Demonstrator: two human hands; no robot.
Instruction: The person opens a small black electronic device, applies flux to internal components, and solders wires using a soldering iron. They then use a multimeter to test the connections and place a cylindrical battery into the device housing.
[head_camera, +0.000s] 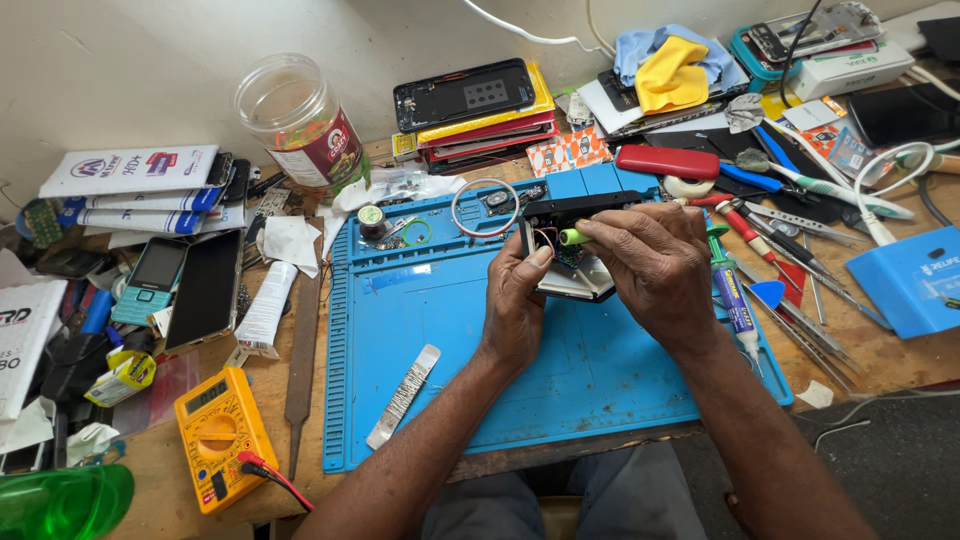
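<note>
Over a blue repair mat (440, 330), my left hand (515, 300) grips an opened small black device (575, 245) with thin wires and a circuit board showing inside. My right hand (655, 270) covers the device's right side and pinches a light green screwdriver handle (572, 237), whose tip is hidden inside the device. A ring of solder wire (484, 207) and a small round tin (372, 218) lie on the mat's far edge just beyond the hands.
A yellow multimeter (222, 437) with a red lead, a metal file (302, 350), a white tube (265, 310) and phones (185, 285) lie left. Tweezers, screwdrivers and a glue tube (733, 290) crowd the right. A plastic jar (300, 125) and stacked phones (478, 105) stand behind.
</note>
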